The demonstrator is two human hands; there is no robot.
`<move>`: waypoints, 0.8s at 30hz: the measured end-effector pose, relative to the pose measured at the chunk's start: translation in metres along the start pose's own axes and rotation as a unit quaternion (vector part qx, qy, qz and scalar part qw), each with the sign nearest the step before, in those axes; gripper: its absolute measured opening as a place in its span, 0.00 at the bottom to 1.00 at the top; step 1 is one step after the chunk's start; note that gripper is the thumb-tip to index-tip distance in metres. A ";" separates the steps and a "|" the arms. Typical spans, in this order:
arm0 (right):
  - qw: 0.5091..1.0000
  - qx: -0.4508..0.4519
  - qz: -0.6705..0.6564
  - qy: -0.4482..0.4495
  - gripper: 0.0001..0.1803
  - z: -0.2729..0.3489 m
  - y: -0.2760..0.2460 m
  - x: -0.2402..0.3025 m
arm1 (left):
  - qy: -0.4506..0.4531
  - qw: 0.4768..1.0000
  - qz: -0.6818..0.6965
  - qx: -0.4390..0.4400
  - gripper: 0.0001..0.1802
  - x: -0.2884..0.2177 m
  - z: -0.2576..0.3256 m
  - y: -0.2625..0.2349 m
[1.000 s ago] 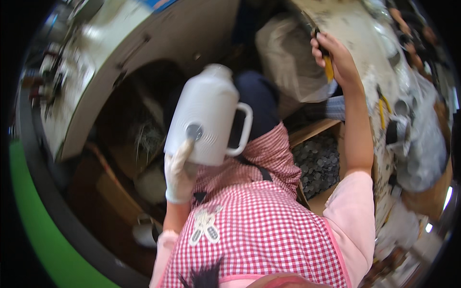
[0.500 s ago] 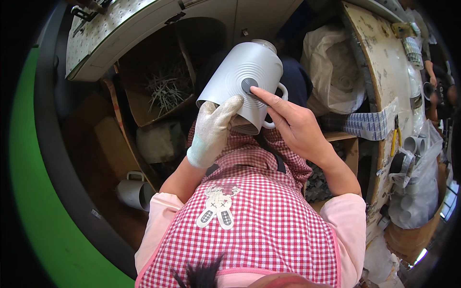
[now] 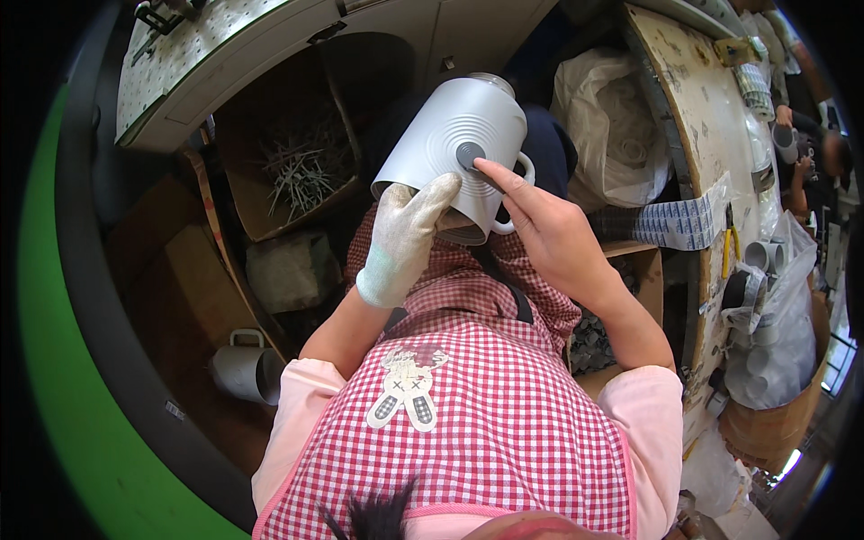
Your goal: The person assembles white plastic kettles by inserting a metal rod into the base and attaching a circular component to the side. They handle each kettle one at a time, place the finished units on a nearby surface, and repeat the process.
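Head view, upper centre, I see left hand [image 3: 400, 238] gripping grey jug [image 3: 441, 117], right hand [image 3: 560, 236] touching dark disc [image 3: 466, 154], grip unclear

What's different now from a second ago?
The bare right hand came in from the upper right, where it held a yellow-handled tool, to the dark disc on the grey jug. I can't make out that tool in the hand now, nor tell whether it was let go. The gloved left hand still holds the jug.
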State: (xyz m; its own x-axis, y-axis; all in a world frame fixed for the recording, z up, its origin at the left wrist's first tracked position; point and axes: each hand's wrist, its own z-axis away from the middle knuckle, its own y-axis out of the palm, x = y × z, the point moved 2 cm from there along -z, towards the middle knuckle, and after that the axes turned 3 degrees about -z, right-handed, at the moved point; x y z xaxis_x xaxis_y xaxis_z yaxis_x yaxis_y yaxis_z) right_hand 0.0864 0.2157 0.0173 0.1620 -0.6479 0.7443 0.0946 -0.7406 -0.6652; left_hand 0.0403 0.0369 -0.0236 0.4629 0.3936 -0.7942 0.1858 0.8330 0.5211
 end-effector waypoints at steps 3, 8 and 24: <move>0.986 0.004 0.165 -0.009 0.35 0.002 0.004 0.007 | -0.004 1.000 0.014 0.000 0.23 0.001 0.000 -0.001; 0.952 -0.027 0.304 -0.034 0.45 0.006 0.011 0.016 | 0.025 0.995 -0.091 -0.023 0.22 0.008 -0.001 0.006; 0.820 -0.198 -0.493 0.214 0.44 -0.015 -0.048 -0.082 | 0.073 0.995 -0.067 -0.016 0.20 -0.008 0.022 -0.017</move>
State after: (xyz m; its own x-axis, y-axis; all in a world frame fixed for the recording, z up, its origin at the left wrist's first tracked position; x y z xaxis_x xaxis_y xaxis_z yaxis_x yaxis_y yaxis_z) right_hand 0.0541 0.3017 -0.0115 -0.1691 0.3600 0.9175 -0.3688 -0.8864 0.2798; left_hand 0.0528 0.0112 -0.0196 0.3040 0.3294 -0.8939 0.2085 0.8926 0.3998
